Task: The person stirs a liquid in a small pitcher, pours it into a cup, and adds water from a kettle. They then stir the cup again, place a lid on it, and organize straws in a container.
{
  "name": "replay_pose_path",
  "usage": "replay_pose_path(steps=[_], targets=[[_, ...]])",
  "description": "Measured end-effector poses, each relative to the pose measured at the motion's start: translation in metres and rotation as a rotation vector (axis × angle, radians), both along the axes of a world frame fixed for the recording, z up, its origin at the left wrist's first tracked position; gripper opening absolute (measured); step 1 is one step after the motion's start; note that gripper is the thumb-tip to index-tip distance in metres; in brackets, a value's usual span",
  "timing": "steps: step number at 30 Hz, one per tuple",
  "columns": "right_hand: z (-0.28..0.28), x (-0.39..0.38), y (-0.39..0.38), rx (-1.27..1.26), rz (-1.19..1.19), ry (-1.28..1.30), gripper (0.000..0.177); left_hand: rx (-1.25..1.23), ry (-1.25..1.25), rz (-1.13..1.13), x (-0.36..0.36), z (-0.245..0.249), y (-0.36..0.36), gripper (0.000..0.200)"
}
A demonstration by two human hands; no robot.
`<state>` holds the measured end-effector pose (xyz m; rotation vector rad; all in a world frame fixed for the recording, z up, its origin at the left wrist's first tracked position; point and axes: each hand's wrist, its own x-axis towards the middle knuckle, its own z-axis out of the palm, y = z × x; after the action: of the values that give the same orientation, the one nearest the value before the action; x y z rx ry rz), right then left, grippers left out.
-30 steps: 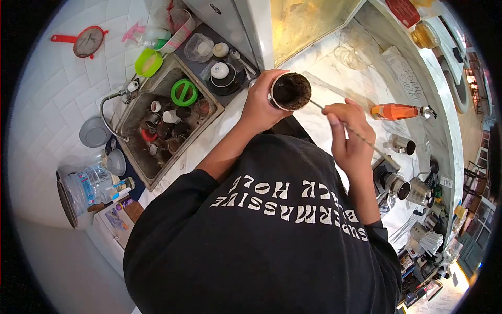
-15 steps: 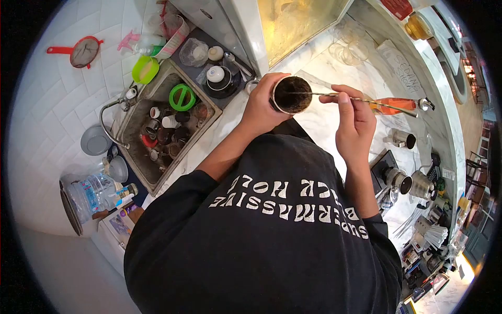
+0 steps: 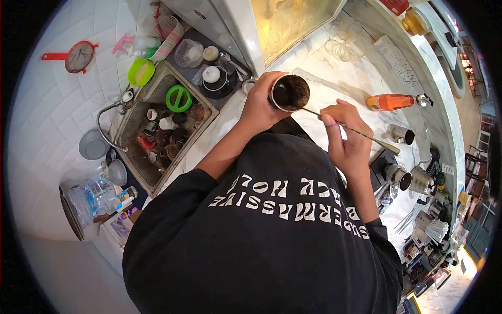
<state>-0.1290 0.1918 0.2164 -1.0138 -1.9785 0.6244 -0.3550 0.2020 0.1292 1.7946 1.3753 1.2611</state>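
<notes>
A cup with a pale rim and dark, wet-looking contents is tilted so that its mouth faces me. My left hand is wrapped round its side. A long thin bar spoon with a twisted stem is pinched in my right hand. Its thin end reaches the lower right rim of the cup; whether it touches cannot be told. The flattened other end points down to the right. Dark residue coats the cup's inner wall.
Left of me, a sink holds several dirty cups and a green round item. An orange bottle lies or stands right of my right hand, near metal pitchers. A glass-fronted case is ahead.
The spoon's thin end has come from over the cup's middle to its lower right rim. My right hand has moved slightly down, and the spoon now slants more. My left hand keeps its hold.
</notes>
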Motion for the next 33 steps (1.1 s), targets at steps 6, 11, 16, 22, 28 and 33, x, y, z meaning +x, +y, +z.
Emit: replay_pose_path(steps=[6, 11, 16, 22, 28, 33], targets=[[0.001, -0.016, -0.002, -0.399, -0.078, 0.333, 0.019, -0.065, -0.064, -0.026, 0.005, -0.002, 0.0, 0.076], [-0.006, -0.016, 0.01, -0.389, -0.204, 0.425, 0.029, -0.089, -0.044, 0.005, 0.005, 0.002, 0.0, 0.077], [-0.008, -0.004, 0.007, -0.296, -0.207, 0.233, 0.027, -0.083, -0.047, 0.008, 0.003, -0.002, 0.001, 0.078], [-0.013, -0.011, -0.001, -0.165, -0.066, 0.182, 0.014, -0.11, -0.102, 0.011, 0.007, -0.001, 0.001, 0.076], [-0.021, 0.0, 0.003, -0.022, -0.078, 0.11, 0.012, -0.115, -0.145, 0.007, 0.006, -0.004, 0.002, 0.076], [-0.02, -0.002, 0.001, 0.068, -0.003, 0.118, 0.011, -0.111, -0.127, 0.032, 0.008, -0.006, 0.001, 0.08]])
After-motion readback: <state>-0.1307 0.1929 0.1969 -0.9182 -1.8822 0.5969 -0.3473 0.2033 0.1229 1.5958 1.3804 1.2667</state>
